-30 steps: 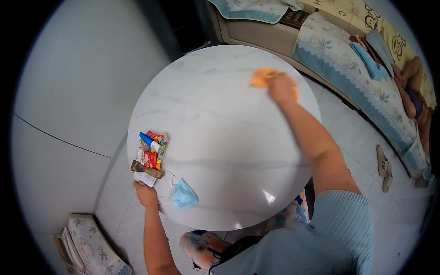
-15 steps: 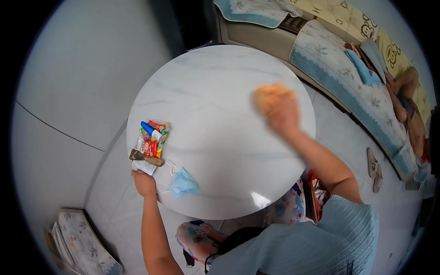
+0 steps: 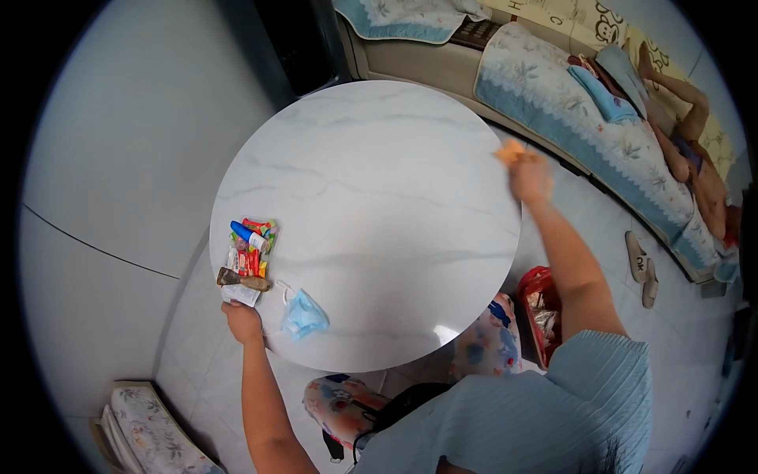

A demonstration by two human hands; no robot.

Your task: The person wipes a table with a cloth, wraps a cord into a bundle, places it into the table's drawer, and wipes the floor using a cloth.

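Note:
My right hand [image 3: 531, 178] is closed on an orange cloth [image 3: 512, 152] at the right rim of a round white marbled table [image 3: 379, 182]; both are slightly blurred. At the table's left rim, my left hand [image 3: 243, 320] grips the edge, its fingers partly hidden. Just above that hand lie a white packet [image 3: 241, 295] and a brush-like tool with a wooden handle [image 3: 254, 283]. Beyond them are a red packet [image 3: 249, 262], a blue-and-white tube [image 3: 246, 235] and a colourful bag [image 3: 265, 227]. A light blue face mask [image 3: 305, 316] lies to the right of my left hand.
A sofa with a floral cover [image 3: 545, 87] runs along the back right, where another person [image 3: 695, 166] reclines. Slippers [image 3: 639, 268] are on the floor. A red bag [image 3: 541, 304] stands beside my leg. A grey wall [image 3: 118, 174] is at left.
My right hand has moved right and slightly up with the orange cloth, from the tabletop to the right rim. My left hand stays at the left edge. The view has shifted slightly.

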